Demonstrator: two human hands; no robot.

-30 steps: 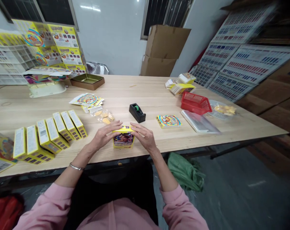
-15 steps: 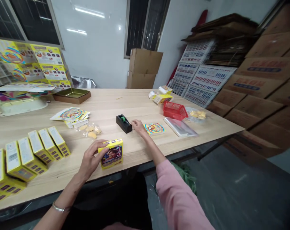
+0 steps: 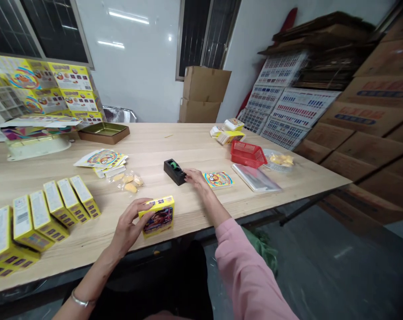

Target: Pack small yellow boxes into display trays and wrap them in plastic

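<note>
My left hand (image 3: 130,223) is closed around the left side of a small yellow carton (image 3: 158,218), thumb in front and fingers on top. The carton stands upright near the table's front edge, its dark picture side towards me. Further off, my right hand (image 3: 197,180) has its fingers drawn together at the near end of a black tape dispenser (image 3: 174,171) with a green core. Whatever those fingertips pinch is too small to see. Just right of that hand lies a flat printed card (image 3: 220,178).
Several yellow cartons (image 3: 56,203) stand in a row at left. Small packets of yellow pieces (image 3: 129,182) and printed sheets (image 3: 103,158) lie near the middle. A red basket (image 3: 248,154), clear plastic sleeves (image 3: 254,178) and a bowl (image 3: 279,161) are on the right.
My right hand has come slightly lower and closer against the dispenser's end. My left hand still holds the carton in place. The whole view has shifted a little.
</note>
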